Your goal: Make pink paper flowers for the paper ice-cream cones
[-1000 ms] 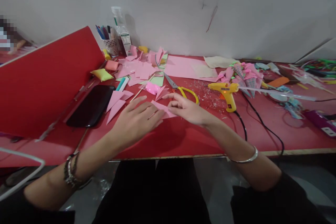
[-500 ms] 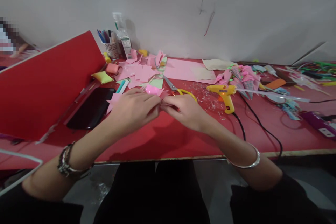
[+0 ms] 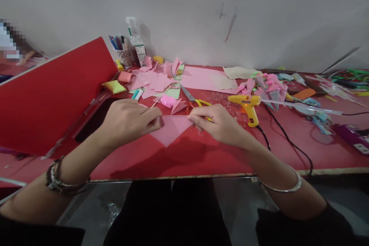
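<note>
A pink paper is stretched between my two hands, its straight edge on top and one corner pointing down toward me. My left hand pinches the left end of that edge. The right end is gripped between thumb and fingers of my right hand. Just beyond the paper lie a bright pink balloon-like piece and a pleated pink paper shape. Scissors with yellow handles rest behind my right hand, which partly covers them.
A yellow hot glue gun with a cord lies to the right. Cut pink papers are piled at the back, near a pen cup and a bottle. A red board leans at left, beside a dark phone-like slab.
My hands have moved apart, left hand to the left and right hand to the right. The pink paper between them now shows spread out as a triangle.
</note>
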The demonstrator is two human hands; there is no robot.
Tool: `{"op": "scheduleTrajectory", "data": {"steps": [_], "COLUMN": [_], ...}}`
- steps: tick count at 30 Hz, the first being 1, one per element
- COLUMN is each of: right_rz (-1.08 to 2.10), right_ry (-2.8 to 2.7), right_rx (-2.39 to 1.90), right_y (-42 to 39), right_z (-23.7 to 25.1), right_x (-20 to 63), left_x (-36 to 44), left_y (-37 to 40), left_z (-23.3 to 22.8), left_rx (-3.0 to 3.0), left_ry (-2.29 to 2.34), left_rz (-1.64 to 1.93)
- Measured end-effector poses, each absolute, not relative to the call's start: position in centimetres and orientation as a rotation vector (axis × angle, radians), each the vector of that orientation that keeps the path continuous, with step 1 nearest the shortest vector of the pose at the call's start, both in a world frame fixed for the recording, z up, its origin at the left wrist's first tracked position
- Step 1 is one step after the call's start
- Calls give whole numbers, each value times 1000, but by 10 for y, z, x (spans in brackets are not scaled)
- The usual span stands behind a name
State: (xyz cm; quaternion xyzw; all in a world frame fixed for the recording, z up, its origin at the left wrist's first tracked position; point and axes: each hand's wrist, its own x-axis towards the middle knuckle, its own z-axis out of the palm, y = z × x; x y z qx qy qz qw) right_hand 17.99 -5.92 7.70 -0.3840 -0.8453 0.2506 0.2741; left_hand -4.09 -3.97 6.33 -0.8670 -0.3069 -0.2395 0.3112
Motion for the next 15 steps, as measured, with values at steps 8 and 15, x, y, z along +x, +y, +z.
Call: {"op": "scheduleTrajectory", "data": {"steps": [8,15], "right_rz": [713,593], "right_ry": [-2311,-2408], "right_rx": [-1128,-1078], "right_y": [-60,-55], "right_z": [80,81], "right_x": [202,193], "left_x": [-69,-43], "left_y": [-35,-48], "left_z": [61,71], "left_rx": [-2297,-2864], "left_ry": [-1349,-1160], "left_rz": [-514,-269]}}
